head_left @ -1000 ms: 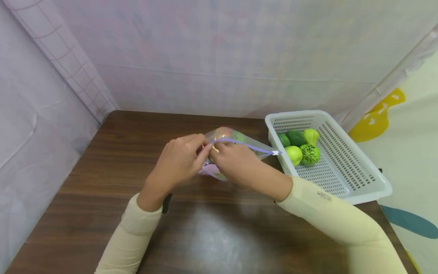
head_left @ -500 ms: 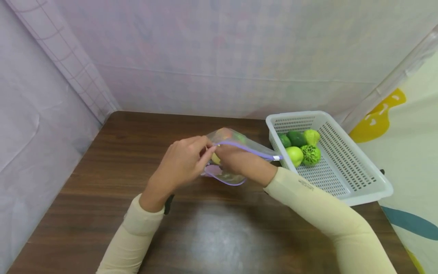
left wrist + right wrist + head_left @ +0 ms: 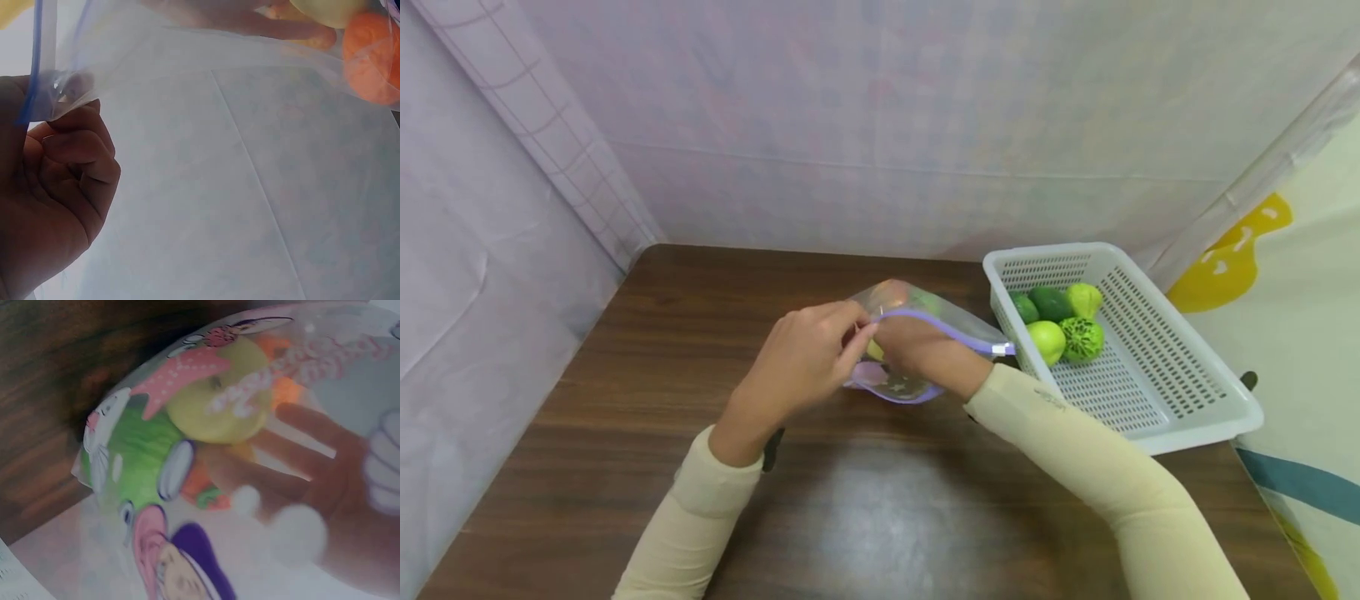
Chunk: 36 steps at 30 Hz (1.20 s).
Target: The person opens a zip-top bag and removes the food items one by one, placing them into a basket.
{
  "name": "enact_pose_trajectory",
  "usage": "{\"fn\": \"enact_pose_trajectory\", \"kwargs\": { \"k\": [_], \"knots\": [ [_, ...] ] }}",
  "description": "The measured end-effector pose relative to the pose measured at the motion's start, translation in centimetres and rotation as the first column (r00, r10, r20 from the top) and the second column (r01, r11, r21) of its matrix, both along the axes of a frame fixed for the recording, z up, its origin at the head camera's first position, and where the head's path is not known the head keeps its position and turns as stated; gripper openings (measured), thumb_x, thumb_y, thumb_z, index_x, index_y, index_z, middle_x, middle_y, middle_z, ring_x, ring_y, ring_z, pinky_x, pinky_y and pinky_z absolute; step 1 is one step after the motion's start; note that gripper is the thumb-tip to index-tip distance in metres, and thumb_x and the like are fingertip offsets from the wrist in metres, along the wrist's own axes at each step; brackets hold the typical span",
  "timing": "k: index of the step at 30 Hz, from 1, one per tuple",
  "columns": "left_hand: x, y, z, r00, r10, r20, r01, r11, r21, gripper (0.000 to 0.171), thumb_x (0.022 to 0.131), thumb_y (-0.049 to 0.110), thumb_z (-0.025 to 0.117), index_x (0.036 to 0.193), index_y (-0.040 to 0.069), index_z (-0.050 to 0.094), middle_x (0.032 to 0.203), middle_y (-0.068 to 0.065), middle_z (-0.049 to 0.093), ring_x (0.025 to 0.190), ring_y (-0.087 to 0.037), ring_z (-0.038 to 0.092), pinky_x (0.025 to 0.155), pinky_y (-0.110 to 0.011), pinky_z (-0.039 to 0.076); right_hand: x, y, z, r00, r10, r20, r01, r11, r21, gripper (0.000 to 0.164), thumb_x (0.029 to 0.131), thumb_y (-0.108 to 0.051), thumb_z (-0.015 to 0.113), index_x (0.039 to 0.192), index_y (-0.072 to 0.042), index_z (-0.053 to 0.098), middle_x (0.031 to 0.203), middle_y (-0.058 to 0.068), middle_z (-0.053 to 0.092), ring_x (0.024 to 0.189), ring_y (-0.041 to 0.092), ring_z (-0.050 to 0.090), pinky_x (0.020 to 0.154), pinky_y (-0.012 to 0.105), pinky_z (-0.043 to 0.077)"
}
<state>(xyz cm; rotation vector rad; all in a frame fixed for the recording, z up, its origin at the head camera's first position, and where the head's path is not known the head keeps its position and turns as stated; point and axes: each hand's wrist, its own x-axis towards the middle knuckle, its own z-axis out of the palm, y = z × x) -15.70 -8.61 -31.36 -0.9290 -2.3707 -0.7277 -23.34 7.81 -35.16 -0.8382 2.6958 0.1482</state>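
Note:
My left hand (image 3: 801, 354) pinches the edge of a clear slider zip bag (image 3: 964, 322) with a purple zip strip; the left wrist view shows thumb and fingers at that strip. My right hand (image 3: 936, 346) reaches through the bag's mouth. Seen through the printed film in the right wrist view, its fingers (image 3: 294, 456) are extended and spread, with tips close to a pale yellow apple-like fruit (image 3: 206, 419). Beside that fruit lies a bright green piece (image 3: 134, 450). An orange round piece (image 3: 374, 59) shows in the left wrist view.
A white perforated basket (image 3: 1195, 367) stands on the right of the dark wooden table (image 3: 662, 333). It holds several green toy-like fruits and vegetables, among them a light green apple-like one (image 3: 1047, 342) and a dark green one (image 3: 1050, 303). Pale curtains rise behind the table.
My right hand has gone from the bag's mouth deeper inside, up to about the wrist. The mouth has spread wider. My left hand keeps its pinch, shifting slightly right.

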Motion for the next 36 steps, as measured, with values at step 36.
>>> {"fn": "enact_pose_trajectory", "kwargs": {
  "k": [36],
  "knots": [
    [-0.1, -0.1, 0.0, 0.999, 0.023, 0.037, -0.022, 0.999, -0.034, 0.014, 0.093, 0.013, 0.063, 0.084, 0.006, 0.07, 0.064, 0.0, 0.061, 0.051, -0.009, 0.049, 0.042, -0.028, 0.044, 0.0, 0.5, -1.0, 0.997, 0.08, -0.006, -0.08, 0.993, -0.091, 0.045, 0.074, -0.001, 0.074, 0.117, -0.007, 0.061, 0.103, 0.01, 0.069, 0.086, 0.021, 0.059, 0.082, 0.035, 0.054]
  ]
}}
